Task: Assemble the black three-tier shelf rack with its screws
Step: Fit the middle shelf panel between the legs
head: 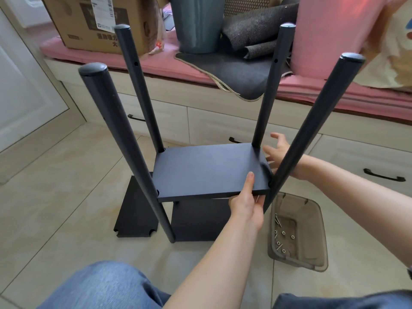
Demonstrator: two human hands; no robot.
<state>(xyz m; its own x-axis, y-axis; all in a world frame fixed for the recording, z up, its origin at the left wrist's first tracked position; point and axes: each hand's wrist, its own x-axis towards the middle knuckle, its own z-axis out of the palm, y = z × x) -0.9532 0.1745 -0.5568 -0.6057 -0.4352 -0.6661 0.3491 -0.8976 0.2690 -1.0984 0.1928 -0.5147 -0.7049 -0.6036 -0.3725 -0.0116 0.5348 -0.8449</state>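
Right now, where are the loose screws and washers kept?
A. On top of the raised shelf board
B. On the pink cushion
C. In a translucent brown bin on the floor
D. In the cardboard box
C: the screws and washers lie inside the translucent brown bin on the tiled floor, on the person's right.

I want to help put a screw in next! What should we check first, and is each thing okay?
1. Shelf board sits between all four poles: ok.
2. Left hand grips the board's front edge: ok.
3. Right hand is open by the right end, holding no screw: not ok.
4. Screws wait in the brown tray: ok.
5. Board lines up with the pole holes: cannot tell.
6. Spare board lies flat on the floor: ok.
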